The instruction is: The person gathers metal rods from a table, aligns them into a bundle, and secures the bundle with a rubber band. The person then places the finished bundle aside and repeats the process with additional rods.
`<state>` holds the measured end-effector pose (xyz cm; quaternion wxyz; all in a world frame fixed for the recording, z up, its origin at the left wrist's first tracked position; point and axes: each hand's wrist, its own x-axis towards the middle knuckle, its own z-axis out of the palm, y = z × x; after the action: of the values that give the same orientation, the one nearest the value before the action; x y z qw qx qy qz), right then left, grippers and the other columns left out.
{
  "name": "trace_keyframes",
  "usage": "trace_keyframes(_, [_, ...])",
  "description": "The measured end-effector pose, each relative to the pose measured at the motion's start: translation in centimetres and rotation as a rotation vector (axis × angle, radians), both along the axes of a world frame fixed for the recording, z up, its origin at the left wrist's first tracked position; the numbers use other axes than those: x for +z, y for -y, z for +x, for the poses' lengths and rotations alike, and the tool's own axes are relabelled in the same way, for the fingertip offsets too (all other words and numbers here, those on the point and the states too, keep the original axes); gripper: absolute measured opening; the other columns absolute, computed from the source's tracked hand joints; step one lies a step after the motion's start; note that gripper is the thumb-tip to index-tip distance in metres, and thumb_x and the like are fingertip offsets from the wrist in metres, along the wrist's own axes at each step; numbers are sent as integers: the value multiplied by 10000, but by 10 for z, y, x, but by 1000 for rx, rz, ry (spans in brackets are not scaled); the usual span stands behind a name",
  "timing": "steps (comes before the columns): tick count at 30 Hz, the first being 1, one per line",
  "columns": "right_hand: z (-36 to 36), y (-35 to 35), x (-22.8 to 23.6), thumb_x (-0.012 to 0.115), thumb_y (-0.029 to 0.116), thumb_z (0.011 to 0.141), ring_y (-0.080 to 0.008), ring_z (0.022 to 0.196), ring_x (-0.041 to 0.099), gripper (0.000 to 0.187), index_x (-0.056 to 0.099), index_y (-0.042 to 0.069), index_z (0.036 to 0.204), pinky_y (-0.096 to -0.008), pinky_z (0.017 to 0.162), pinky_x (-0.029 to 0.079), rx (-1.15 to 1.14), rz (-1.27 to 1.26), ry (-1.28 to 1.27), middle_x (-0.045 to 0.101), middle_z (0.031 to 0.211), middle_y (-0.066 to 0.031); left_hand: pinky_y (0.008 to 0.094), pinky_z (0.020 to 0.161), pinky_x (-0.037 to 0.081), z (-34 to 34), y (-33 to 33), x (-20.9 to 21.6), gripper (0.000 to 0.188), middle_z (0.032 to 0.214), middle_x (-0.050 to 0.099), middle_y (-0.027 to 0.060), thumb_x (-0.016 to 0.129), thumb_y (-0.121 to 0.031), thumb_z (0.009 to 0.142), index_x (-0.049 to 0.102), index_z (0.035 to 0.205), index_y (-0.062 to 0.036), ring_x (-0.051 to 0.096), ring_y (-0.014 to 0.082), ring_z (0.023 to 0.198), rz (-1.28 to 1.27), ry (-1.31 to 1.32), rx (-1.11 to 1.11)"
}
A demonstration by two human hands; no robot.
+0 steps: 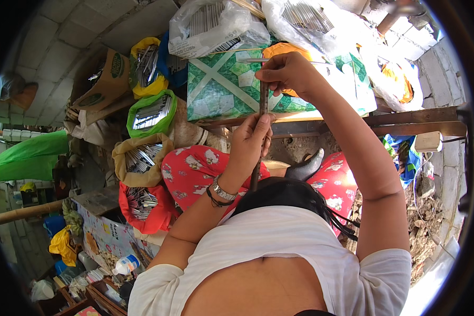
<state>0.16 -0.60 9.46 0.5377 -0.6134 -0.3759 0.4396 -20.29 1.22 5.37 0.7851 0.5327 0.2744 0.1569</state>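
Note:
A narrow dark bar with small marks along it stands lengthwise before me, its lower end close to my body. My left hand is closed around its middle, thumb pointing up along it. At the bar's upper end the fingers of my right hand are pinched together on it, partly hiding that end. A thin silver rod lies crosswise just beyond the right fingertips; whether the hand touches it, I cannot tell. Both hands are over the near edge of a low table with a green patterned cover.
White plastic bags of metal rods stand on the table's far side. At left are a yellow bag, a green bag, a tan bag and a red bag, all holding metal pieces, plus a cardboard box. A wooden beam runs right.

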Motion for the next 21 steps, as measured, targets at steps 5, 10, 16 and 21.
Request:
trace_keyframes(5, [45, -9, -25, 655, 193, 857, -296, 738, 668, 188, 704, 12, 872, -389, 699, 555, -315, -62, 990, 698, 798, -117, 191, 451, 430, 0, -5, -1, 365, 790, 542, 7, 494, -358, 1016, 595, 1095, -17, 513, 51, 596, -230, 104, 65])
trace_keyframes(10, [74, 5, -61, 567, 72, 838, -297, 1057, 592, 122, 677, 26, 864, -432, 815, 548, -213, -285, 1562, 663, 994, -100, 202, 471, 434, -2, -12, -1, 377, 793, 533, 7, 496, -373, 1013, 589, 1101, -19, 512, 56, 622, -292, 138, 87])
trace_keyframes(16, [73, 5, -55, 564, 62, 820, -267, 1106, 558, 124, 678, 37, 861, -397, 852, 542, -79, -367, 1606, 643, 1026, -98, 223, 533, 433, -1, -20, -1, 407, 804, 507, -4, 522, -383, 1001, 596, 1122, -1, 497, 60, 673, -319, 148, 127])
trace_keyframes(21, [46, 27, -9, 602, 116, 841, -286, 873, 654, 179, 683, 7, 958, -366, 756, 566, -231, -391, 1185, 688, 961, -118, 239, 560, 426, -3, -27, 1, 411, 816, 524, 4, 541, -355, 995, 571, 1137, 29, 499, 77, 704, -303, 170, 145])
